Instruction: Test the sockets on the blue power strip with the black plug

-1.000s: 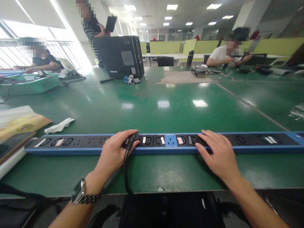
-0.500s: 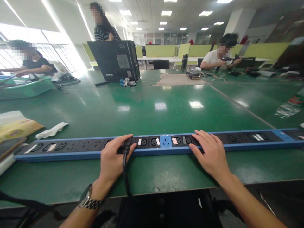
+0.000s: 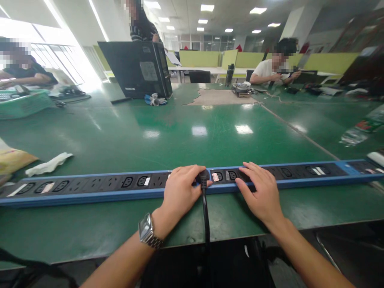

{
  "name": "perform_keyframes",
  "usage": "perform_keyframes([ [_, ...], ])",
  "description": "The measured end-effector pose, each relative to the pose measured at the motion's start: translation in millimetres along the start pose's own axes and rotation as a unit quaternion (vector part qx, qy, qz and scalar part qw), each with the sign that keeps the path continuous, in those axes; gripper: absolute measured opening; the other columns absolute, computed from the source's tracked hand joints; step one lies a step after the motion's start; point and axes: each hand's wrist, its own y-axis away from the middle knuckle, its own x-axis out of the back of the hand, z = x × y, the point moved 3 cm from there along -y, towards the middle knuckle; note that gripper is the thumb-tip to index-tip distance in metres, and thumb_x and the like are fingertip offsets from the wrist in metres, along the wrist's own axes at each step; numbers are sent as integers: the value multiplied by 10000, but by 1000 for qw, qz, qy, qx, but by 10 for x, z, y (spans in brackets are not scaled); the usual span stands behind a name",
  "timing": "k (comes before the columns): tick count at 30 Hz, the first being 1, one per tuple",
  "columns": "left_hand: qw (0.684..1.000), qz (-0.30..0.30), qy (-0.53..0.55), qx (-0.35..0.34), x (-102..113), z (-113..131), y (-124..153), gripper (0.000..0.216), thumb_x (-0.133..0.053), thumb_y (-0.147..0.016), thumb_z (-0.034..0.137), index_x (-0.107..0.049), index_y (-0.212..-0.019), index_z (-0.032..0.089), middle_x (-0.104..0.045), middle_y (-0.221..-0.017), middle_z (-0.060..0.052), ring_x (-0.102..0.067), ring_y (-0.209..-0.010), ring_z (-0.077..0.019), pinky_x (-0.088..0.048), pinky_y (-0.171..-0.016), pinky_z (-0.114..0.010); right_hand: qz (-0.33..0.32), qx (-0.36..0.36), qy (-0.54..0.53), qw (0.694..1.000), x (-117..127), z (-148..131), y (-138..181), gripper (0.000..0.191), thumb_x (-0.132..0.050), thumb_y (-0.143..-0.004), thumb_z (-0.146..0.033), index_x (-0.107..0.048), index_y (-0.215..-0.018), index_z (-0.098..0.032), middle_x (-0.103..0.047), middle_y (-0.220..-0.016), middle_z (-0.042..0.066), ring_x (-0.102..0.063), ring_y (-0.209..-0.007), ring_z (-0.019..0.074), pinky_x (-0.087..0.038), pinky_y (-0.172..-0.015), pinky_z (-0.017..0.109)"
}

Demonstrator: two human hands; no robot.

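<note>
The strip (image 3: 223,182) lies along the near side of the bench (image 3: 180,148), sockets facing up, both ends running toward the sides of the view. The left hand (image 3: 184,186) is closed around the plug (image 3: 204,176) over the strip, and the cord (image 3: 205,216) drops from it past the bench's near edge. Whether the plug sits in a socket or just above one I cannot tell, because its front is hidden. The right hand (image 3: 261,188) has its fingers spread and thumb apart, resting across the strip with nothing apparent in its grasp. Between the hands a label (image 3: 216,177) shows beside a socket (image 3: 233,175). The plug looks light and hard, a moulded body that should bear a firm pinch on its sides; its ribbed neck offers grip too. The cord seems thick and springy, likely to tug or twist the plug, so holding the body beats pulling the cord. The strip looks long, stiff and fairly heavy, and its smooth underside might slide on the glossy bench; a spread hand pressing near the plug suits it. The label, probably thin, could peel if rubbed.
</note>
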Motion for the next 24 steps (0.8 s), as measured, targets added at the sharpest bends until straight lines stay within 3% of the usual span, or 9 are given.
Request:
perform_keyframes([
  [2, 998, 51, 37, -31, 43, 93, -29, 265, -714, -823, 355, -656, -1046, 224, -750, -988, -44, -685, -928, -212, -509, -845, -354, -13, -49, -67, 996, 89, -217, -72, 365, -542, -911, -449, -649, -1107, -160, -710, -1049, 107, -647, -1003, 254, -471, -903, 406],
  [4, 993, 75, 67, -66, 101, 219, -91, 352, -676, -846, 341, -610, -1172, 227, -745, -1020, -45, -678, -945, -201, -507, -856, -346, -85, -100, -144, 981, 175, -418, -169, 448, -575, -880, -492, -606, -1196, -176, -715, -878, 56, -666, -778, 202, -508, -712, 321],
  [8, 991, -20, 76, -111, 143, 367, -183, 750, -691, -809, 313, -336, -1460, 196, -707, -1166, -82, -630, -1103, -234, -493, -928, -387, -228, -172, -195, 939, 314, -478, -316, 339, -507, -921, -413, -645, -1150, -204, -681, -667, -7, -624, -555, 148, -423, -516, 244],
  [10, 990, -53, 64, -111, 103, 363, -166, 631, -681, -825, 290, -428, -1396, 200, -705, -1172, -89, -627, -1113, -246, -491, -932, -404, -268, -186, -191, 926, 325, -418, -338, 311, -467, -932, -351, -655, -1127, -198, -662, -614, -13, -607, -512, 143, -409, -509, 242],
  [14, 988, -76, 59, -123, -75, 339, -78, 251, -635, -850, 177, -633, -1101, 176, -744, -1040, -70, -676, -975, -226, -514, -865, -380, -266, -143, -31, 953, 293, -422, -347, 315, -564, -860, -380, -650, -1117, -220, -696, -710, 39, -649, -632, 202, -380, -554, 262],
  [16, 986, -76, 64, -135, -97, 293, -42, 249, -667, -847, 229, -645, -1092, 191, -745, -1061, -52, -661, -1040, -229, -499, -905, -388, -252, -135, 47, 957, 307, -365, -345, 284, -583, -833, -362, -645, -1072, -222, -682, -699, 43, -636, -628, 209, -351, -554, 263],
  [18, 989, -71, 39, -125, -28, 176, -15, 285, -685, -848, 326, -651, -1109, 218, -736, -1106, -41, -637, -1100, -239, -476, -950, -412, -247, -158, 29, 956, 353, -187, -339, 257, -550, -838, -324, -626, -1059, -218, -643, -636, 11, -594, -566, 178, -339, -543, 253],
  [21, 994, -83, -69, -24, 153, -119, 22, 398, -659, -848, 452, -647, -1155, 199, -706, -1165, -91, -622, -1111, -292, -463, -962, -478, -251, -192, -50, 947, 452, 156, -348, 286, -519, -853, -381, -623, -1058, -211, -562, -556, -34, -508, -491, 146, -325, -507, 244],
  [24, 982, -122, -139, 46, 261, -335, 69, 510, -580, -861, 566, -646, -1177, 171, -698, -1166, -122, -619, -1101, -328, -456, -959, -516, -255, -175, -24, 951, 508, 297, -412, 313, -516, -855, -431, -650, -1026, -206, -520, -536, -36, -479, -494, 146, -305, -508, 252],
])
